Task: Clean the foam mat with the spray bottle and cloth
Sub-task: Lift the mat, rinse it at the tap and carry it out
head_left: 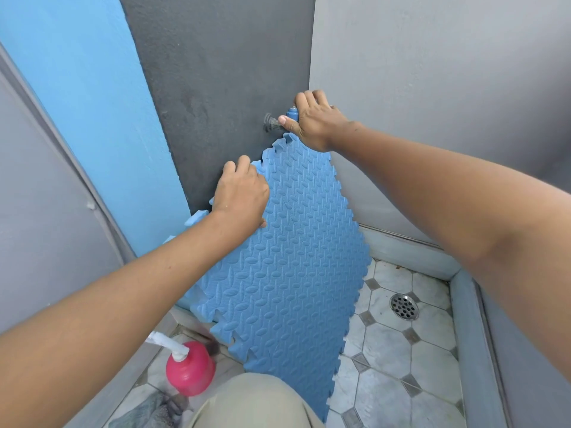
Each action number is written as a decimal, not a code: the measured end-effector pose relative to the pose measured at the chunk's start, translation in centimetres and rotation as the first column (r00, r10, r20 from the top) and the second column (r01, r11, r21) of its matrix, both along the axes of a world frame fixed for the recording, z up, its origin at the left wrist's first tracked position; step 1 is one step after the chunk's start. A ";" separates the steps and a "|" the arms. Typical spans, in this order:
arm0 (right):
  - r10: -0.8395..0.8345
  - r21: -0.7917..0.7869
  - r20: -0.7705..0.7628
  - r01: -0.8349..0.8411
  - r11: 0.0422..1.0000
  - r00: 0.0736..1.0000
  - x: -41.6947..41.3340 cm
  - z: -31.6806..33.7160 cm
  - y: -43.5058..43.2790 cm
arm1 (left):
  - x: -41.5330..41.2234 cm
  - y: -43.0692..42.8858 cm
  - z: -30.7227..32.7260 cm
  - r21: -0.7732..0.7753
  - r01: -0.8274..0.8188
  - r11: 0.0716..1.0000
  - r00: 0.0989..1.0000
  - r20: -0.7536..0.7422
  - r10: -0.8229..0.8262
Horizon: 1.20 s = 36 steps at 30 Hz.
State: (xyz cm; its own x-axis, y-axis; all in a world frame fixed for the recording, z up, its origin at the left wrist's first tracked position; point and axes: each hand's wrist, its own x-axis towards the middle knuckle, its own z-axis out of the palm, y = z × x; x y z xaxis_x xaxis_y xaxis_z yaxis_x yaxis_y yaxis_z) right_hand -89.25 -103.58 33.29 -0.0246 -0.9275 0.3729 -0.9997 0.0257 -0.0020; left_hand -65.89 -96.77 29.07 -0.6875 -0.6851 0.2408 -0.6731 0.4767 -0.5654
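Observation:
A blue foam mat [287, 261] with jigsaw edges and an embossed pattern stands tilted against the dark grey wall, its lower corner on the tiled floor. My left hand [242, 196] grips its upper left edge. My right hand [315, 122] is closed around a wall tap [272, 122] with a blue handle, just above the mat's top corner. A pink spray bottle [190, 369] with a white nozzle stands on the floor at the lower left. A grey cloth [148, 412] lies crumpled on the floor beside it.
The tiled floor [389, 359] has a round metal drain [404, 306] at the right. A low grey kerb [463, 304] borders the floor. A blue wall panel [86, 97] stands at the left. My knee in beige trousers [247, 403] is at the bottom.

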 end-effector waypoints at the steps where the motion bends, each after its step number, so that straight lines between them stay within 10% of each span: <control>1: 0.000 -0.003 -0.002 0.000 1.000 1.000 0.0 0.0 0.1 | -0.1 -0.3 0.0 -0.015 0.003 1.000 1.000 0.007 -0.003; 17: -0.050 -0.028 -0.043 0.049 0.998 0.998 0.6 0.2 0.5 | 0.2 -0.7 0.3 -0.064 0.043 0.997 0.998 0.053 -0.040; 21: 0.015 -0.073 0.174 -0.002 0.997 0.985 0.3 -1.0 0.6 | 0.5 -0.9 0.3 -0.077 0.082 0.994 0.995 0.057 -0.078; 25: 0.153 -0.322 0.716 0.128 0.938 0.681 1.4 -8.0 2.8 | 1.0 -1.7 0.2 -0.114 0.163 0.980 0.985 0.072 -0.155; 28: -0.088 -0.012 0.914 0.243 0.970 0.395 5.0 -17.4 4.4 | 1.3 -2.4 0.1 -0.136 0.209 0.968 0.974 0.116 -0.194; 32: -0.078 0.007 0.955 0.240 0.971 0.286 10.4 -22.5 6.0 | 1.4 -2.9 0.0 -0.168 0.257 0.952 0.957 0.183 -0.226; 36: 0.179 -0.235 0.895 0.091 0.968 0.409 15.4 -22.3 11.0 | 1.5 -3.4 -0.3 -0.152 0.264 0.952 0.955 0.183 -0.235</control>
